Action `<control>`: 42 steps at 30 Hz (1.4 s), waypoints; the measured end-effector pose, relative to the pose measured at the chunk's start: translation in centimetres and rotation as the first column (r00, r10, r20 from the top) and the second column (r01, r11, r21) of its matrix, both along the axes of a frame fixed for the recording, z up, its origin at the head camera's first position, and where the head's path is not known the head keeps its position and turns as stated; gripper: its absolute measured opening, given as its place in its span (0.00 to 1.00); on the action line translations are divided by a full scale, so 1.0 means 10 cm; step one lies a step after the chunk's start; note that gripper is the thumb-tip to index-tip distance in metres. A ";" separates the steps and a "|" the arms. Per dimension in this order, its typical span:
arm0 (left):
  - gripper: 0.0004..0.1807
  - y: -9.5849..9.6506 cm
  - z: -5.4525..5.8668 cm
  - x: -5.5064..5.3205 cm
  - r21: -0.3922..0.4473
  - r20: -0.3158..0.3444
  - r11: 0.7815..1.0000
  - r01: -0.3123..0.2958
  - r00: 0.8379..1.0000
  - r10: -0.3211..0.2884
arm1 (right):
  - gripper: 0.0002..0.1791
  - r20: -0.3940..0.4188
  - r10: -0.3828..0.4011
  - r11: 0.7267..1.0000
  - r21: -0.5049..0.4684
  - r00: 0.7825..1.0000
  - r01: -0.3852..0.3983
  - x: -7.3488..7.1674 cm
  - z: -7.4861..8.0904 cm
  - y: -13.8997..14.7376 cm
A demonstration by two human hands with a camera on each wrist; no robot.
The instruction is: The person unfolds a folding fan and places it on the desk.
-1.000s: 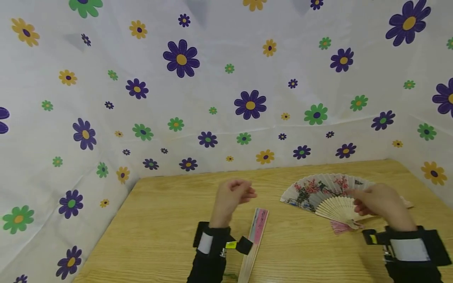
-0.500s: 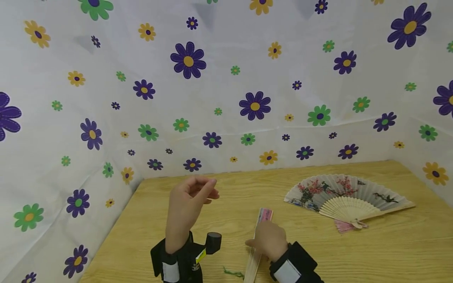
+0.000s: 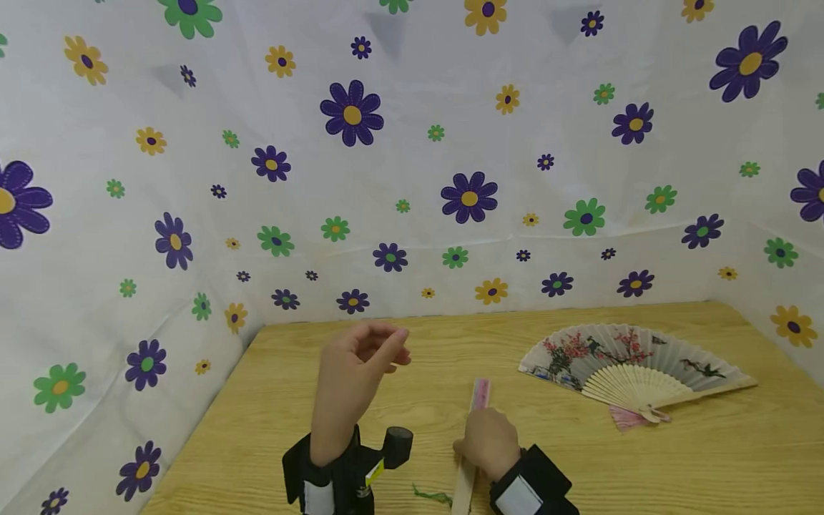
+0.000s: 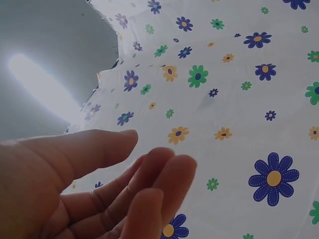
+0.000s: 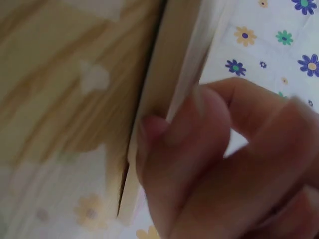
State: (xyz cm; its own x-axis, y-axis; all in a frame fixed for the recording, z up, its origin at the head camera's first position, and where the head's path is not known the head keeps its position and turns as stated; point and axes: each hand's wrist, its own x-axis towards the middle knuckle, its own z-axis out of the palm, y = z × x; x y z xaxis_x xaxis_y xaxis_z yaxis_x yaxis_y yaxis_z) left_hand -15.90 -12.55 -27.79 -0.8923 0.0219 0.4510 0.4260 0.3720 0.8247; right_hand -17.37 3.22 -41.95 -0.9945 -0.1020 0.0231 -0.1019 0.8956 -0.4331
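A folded hand fan (image 3: 481, 395), pale wood with a pink-printed end, lies lengthwise near the middle of the table in the head view. My right hand (image 3: 491, 443) pinches it around the middle, hiding that part. Close up in the right wrist view, the fingers press against the pale slats (image 5: 167, 64). A green cord (image 3: 431, 493) trails left from the lower end, which the frame cuts off. To the left, my left hand (image 3: 360, 372) hovers in the air with loosely bent fingers; the left wrist view shows nothing between thumb and fingers.
A spread fan (image 3: 644, 365) with blossoms and a bird lies at the back right, its pink tassel (image 3: 627, 418) beneath the pivot. The wooden table (image 3: 270, 400) ends against a white flower-printed cloth (image 3: 412, 164) at the back and sides.
My right hand has come from beside the spread fan to the folded fan and now grips it. The folded fan has turned slightly. My left hand has shifted left.
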 end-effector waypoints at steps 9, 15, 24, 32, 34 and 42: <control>0.05 0.16 0.00 0.02 -0.056 -0.022 0.998 0.039 0.999 -0.040 | 0.24 0.082 -0.017 0.997 -0.070 0.996 0.023 -0.05 0.01 0.04; 0.06 0.19 -0.09 -0.05 -0.053 -0.012 0.997 0.051 0.999 -0.052 | 0.23 0.100 -0.022 0.987 -0.156 0.995 0.038 -0.10 0.00 0.14; 0.12 0.36 -0.32 -0.28 -0.400 0.124 0.909 0.114 0.990 -0.069 | 0.23 0.098 -0.019 0.937 -0.346 0.995 0.052 -0.13 0.48 0.47; 0.18 0.63 -0.51 -0.39 -0.456 0.276 0.823 0.339 0.933 -0.231 | 0.25 -0.094 0.007 0.941 -0.336 0.996 -0.038 0.10 0.87 0.58; 0.18 0.69 -0.52 -0.38 -0.422 0.281 0.828 0.369 0.922 -0.267 | 0.25 -0.118 0.024 0.951 -0.303 0.993 -0.059 0.12 0.89 0.59; 0.14 0.73 -0.56 -0.43 -0.177 0.279 0.890 0.420 0.889 -0.364 | 0.16 -0.159 0.155 0.942 -0.273 0.975 -0.195 0.06 0.92 0.72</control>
State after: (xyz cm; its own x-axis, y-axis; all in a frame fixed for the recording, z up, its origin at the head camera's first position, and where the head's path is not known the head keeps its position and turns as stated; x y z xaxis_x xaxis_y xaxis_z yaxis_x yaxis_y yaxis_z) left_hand -20.22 -5.29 -33.42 -0.8669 0.4675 0.1733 0.3832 0.4023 0.8315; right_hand -16.79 10.39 -32.79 -0.9473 -0.2436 0.2082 -0.3203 0.6995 -0.6389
